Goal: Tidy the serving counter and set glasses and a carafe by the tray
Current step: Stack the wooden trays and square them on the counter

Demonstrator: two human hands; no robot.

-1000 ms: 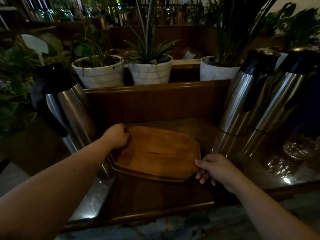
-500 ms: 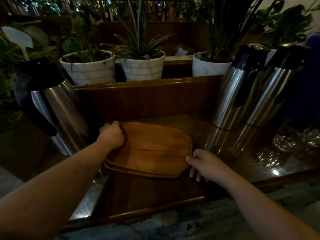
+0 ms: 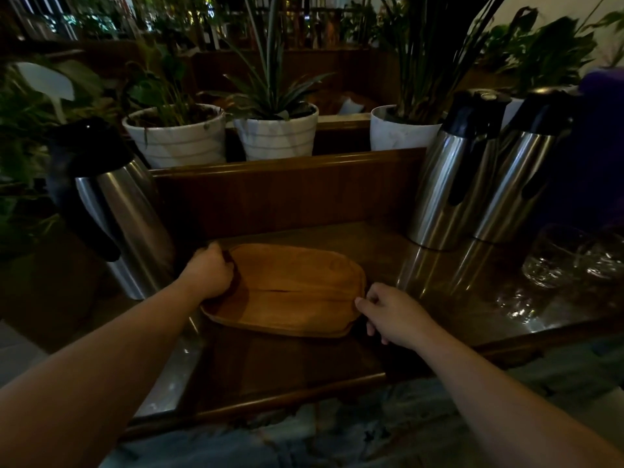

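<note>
A wooden tray [image 3: 297,292] lies flat on the dark counter [image 3: 287,363] in the middle of the view. My left hand [image 3: 209,275] grips its far left edge, fingers curled over the rim. My right hand [image 3: 391,312] pinches its near right corner. A steel carafe with a black top [image 3: 114,211] stands just left of the tray, and two more carafes [image 3: 452,177] [image 3: 520,177] stand at the back right. Clear glasses [image 3: 560,255] sit at the far right of the counter, dim and hard to make out.
Behind a raised wooden ledge [image 3: 287,163] stand white plant pots [image 3: 179,136] [image 3: 277,133] [image 3: 401,130]. The counter's front edge [image 3: 270,400] runs close below the tray. A metal strip [image 3: 169,376] borders the counter on the left.
Both hands stay on the tray, which has shifted slightly toward the back of the counter. The head has turned a little to the right.
</note>
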